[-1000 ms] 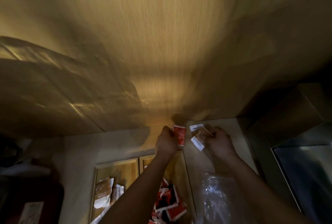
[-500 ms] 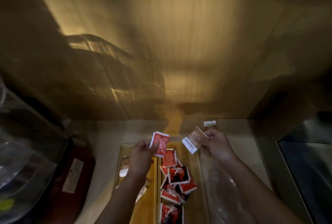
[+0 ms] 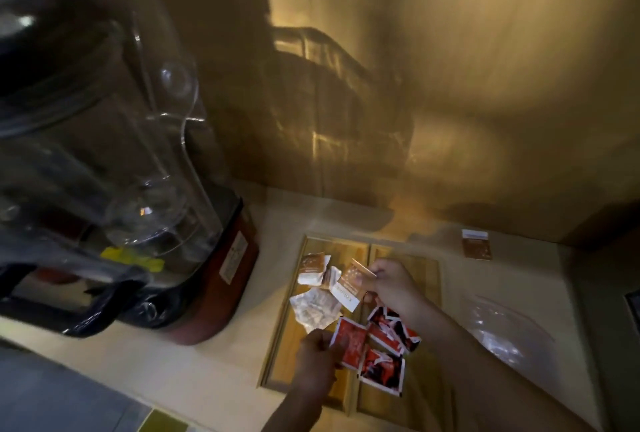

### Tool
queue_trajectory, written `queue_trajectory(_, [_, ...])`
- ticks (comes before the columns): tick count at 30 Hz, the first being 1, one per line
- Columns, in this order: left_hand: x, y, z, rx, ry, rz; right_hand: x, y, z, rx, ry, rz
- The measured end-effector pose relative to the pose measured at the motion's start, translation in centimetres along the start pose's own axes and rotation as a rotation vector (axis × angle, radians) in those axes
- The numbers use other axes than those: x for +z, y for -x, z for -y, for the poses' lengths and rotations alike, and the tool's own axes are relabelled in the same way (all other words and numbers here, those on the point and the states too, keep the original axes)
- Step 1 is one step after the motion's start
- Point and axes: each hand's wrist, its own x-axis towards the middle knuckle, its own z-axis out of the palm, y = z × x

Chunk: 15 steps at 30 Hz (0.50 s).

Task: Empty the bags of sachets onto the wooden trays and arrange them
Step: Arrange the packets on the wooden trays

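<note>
- Dim, warm-lit kitchen corner: pale counter [image 3: 214, 359] against a wood-panelled wall [image 3: 485, 85], with a blender [image 3: 114, 161] at the left, clear jar on a red base.
- Just right of the blender, two wooden trays side by side: left tray [image 3: 287, 345], right tray [image 3: 427, 269].
- In the left tray, brown sachets [image 3: 313, 265] and crumpled pale sachets [image 3: 313, 308], loosely heaped toward the far end; in the right tray, red sachets [image 3: 394, 333] overlapping in a rough pile, not lined up.
- Right of the trays, a clear plastic bag [image 3: 509, 331] lying slack on the counter; contents, if any, impossible to tell.
- Near the wall, well apart from the rest, one stray brown sachet [image 3: 477, 244] flat on the counter, outside both trays.
- Likely handling: very light, thin, flat packets, slick-faced and bendable, easy to crease and quick to slide over one another.
- Judged best taken at a sealed edge or corner in a fingertip pinch, one at a time, not scooped.
- Left hand [image 3: 317, 359]: thumb and fingers pinching a red sachet [image 3: 351, 341] by its left edge, over the divide between the trays, just beside the red pile.
- Right hand [image 3: 391, 284]: fingertips pinching a brown sachet [image 3: 349, 284] by its right side, above the left tray and close to the other brown ones.
- Probable step in hand: sorting by colour, brown to the left, red to the right; neat rows not yet made.
</note>
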Motion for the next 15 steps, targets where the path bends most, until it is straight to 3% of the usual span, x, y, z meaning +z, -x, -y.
queue_trajectory(10, [-2.2,1.2,2.4,-0.049,0.065,-0.053,4.6,-0.7,-1.6,0.031,0.251,0.155])
queue_trajectory(15, [-2.0,1.2,2.0,-0.057,0.045,-0.026,3.8,-0.4,-1.3,0.003,0.282,0.13])
